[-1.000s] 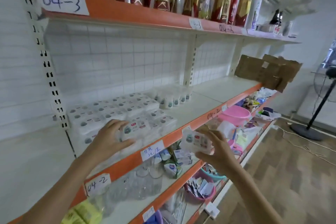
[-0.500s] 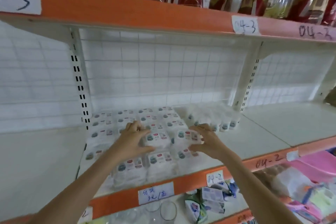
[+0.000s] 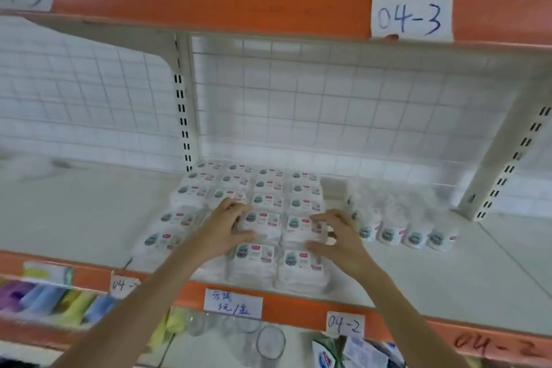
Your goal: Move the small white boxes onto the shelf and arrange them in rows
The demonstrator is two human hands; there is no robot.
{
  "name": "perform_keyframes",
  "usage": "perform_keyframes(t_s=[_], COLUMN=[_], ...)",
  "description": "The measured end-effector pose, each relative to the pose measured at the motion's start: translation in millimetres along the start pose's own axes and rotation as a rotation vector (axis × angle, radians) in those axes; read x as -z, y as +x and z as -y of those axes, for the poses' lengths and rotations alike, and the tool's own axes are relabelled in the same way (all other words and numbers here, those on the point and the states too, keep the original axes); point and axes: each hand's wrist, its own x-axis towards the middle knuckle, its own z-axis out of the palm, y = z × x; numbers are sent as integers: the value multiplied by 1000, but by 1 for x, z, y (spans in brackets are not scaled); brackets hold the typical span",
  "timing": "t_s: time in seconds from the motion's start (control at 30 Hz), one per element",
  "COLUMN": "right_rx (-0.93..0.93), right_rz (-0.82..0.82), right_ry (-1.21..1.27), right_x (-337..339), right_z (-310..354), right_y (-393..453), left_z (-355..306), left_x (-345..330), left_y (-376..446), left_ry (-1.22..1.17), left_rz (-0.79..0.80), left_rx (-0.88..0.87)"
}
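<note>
Small white boxes (image 3: 254, 224) packed in rows on the shelf (image 3: 418, 275), stacked, labels up. Nearest, front-row boxes just behind the orange shelf edge. Next row back: left hand (image 3: 222, 228) with curled fingers gripping one box; right hand (image 3: 337, 236) pinching the neighbouring box (image 3: 301, 228) between fingers and thumb, at the block's right edge. Long sides across the shelf; right hand nearer the open space. Beyond, further rows reaching the back grid. Versus half a second ago: both hands much the same, view closer.
</note>
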Motion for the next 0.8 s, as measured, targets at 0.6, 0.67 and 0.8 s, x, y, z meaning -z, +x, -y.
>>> perform_keyframes(t_s=[0.6,0.67,0.8], right_rx=[-43,-61,-166], right_rz=[-9,-21,43], right_ry=[-67,-119,-156], right_x=[-2,-3,-3], right_z=[5,9,24], right_y=[-1,-4,-9], left_z=[-8,-8,-9], left_x=[1,1,3], left_y=[-5,-4,-6], left_ry=[5,-6,-39], left_rz=[35,48,74], left_rx=[51,55,59])
